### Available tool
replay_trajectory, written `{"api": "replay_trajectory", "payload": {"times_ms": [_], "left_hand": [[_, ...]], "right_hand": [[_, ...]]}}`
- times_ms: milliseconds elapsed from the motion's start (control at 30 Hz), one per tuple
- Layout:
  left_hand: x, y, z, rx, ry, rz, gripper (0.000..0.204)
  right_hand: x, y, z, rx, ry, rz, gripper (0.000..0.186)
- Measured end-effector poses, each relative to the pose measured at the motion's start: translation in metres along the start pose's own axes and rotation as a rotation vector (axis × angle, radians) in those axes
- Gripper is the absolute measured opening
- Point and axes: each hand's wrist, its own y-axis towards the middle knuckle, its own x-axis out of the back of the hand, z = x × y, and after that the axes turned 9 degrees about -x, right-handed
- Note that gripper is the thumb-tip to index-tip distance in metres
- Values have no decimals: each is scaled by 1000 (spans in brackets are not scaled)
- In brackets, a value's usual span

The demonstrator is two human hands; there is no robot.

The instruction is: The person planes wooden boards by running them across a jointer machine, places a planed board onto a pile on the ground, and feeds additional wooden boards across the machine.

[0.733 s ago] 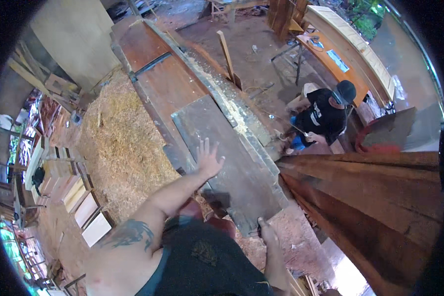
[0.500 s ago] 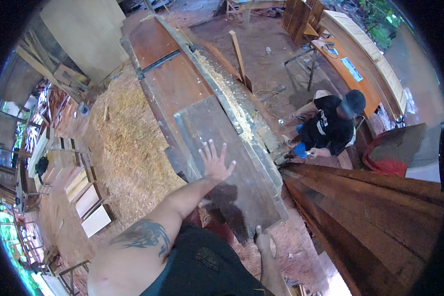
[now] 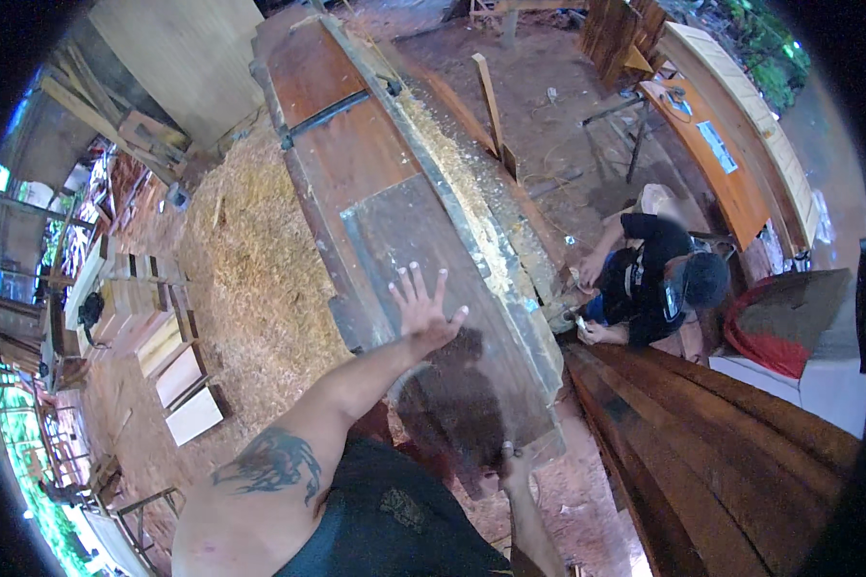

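My left hand point(image 3: 423, 313) lies spread open on a long, dark, dusty board point(image 3: 399, 231), fingertips pointing away from me. My right hand point(image 3: 512, 469) grips the near end of that board, thumb uppermost, its other fingers largely hidden. The board lies over a long wooden bench point(image 3: 342, 139) with reddish panels and a strip of shavings point(image 3: 452, 168) along its right side. Just right of the board, a co-worker point(image 3: 659, 274) in a black shirt and dark cap bends low, both hands at something at the bench's side that I cannot make out clearly.
A sawdust heap point(image 3: 245, 250) lies left of the bench, beside stacked light wood pieces point(image 3: 173, 375). Dark rough planks point(image 3: 702, 452) fill the lower right. An orange board point(image 3: 702, 163) rests on trestles at upper right. A pale sheet point(image 3: 168, 58) leans at upper left.
The co-worker has bent further forward and down, head lower and hands closer to the bench. My view has shifted slightly, so the bench appears further right. Both my hands remain on the board.
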Motion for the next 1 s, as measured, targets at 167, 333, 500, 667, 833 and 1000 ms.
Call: {"api": "replay_trajectory", "payload": {"times_ms": [167, 333, 500, 667, 833, 1000], "left_hand": [[-1, 5, 8, -26, -22, -7, 91], [3, 35, 35, 19, 33, 11, 92], [10, 79, 79, 53, 59, 28, 93], [16, 127, 126, 87, 30, 64, 93], [24, 171, 175, 83, 38, -12, 92], [28, 214, 223, 75, 4, -80, 91]], "right_hand": [[8, -7, 15, 66, 85, 179, 67], [-3, -31, 93, -108, 231, 205, 70], [-28, -24, 150, 167, 106, 127, 70], [-50, 9, 187, 260, -65, 117, 73], [-104, 61, 221, 259, -11, 184, 68], [-118, 59, 277, 332, -169, 31, 71]]}}
